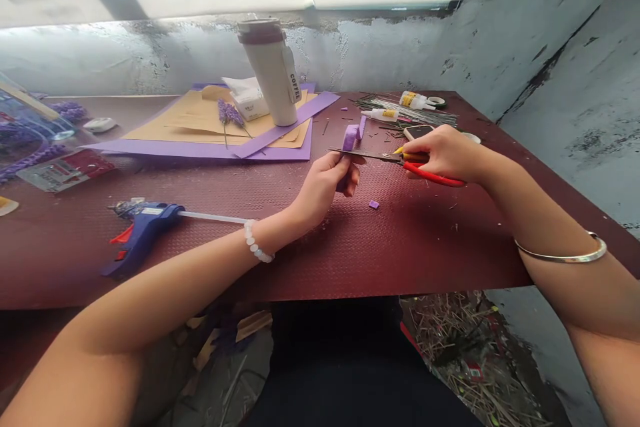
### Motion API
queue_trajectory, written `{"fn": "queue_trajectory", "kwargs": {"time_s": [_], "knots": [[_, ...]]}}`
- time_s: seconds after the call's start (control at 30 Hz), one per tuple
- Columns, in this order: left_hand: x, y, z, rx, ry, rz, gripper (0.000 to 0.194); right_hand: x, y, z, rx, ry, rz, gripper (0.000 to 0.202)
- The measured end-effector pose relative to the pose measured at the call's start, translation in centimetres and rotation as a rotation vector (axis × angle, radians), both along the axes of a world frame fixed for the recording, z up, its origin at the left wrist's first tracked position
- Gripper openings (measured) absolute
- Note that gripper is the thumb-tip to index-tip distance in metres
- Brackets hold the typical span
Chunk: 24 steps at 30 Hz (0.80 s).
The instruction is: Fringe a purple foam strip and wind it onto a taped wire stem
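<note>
One purple snippet (374, 205) lies right of centre, apparently cut; left hand (323, 188) pinches the remaining strip (351, 137), right hand (446, 150) grips scissors (435, 175).

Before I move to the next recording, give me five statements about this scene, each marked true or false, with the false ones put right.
1. The right hand holds the red-handled scissors. True.
2. The left hand holds the coffee cup. False: the left hand holds a purple strip; the coffee cup stands apart.
3. A small purple piece lies on the table. True.
4. The body of the glue gun is green. False: the body of the glue gun is blue.
5. The coffee cup has its lid on. True.
</note>
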<state>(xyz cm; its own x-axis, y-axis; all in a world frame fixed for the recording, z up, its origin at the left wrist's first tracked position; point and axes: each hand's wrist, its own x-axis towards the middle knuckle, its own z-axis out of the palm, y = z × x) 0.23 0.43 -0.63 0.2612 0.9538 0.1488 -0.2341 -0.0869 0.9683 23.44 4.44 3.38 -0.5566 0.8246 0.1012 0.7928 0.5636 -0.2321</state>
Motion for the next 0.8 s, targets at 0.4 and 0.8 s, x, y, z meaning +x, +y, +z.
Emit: {"fn": "queue_trajectory", "kwargs": {"time_s": [0.4,0.8], "knots": [[-0.1,0.0,0.2,0.026,-0.03,-0.042,0.029,-0.8,-1.2,1.4,-0.279,0.071,-0.015,0.025],[-0.2,0.6,-0.1,-0.028,-0.021,0.023,0.03,-1.0,-0.7,1.0,-0.454,-0.031,-0.038,0.051]]}}
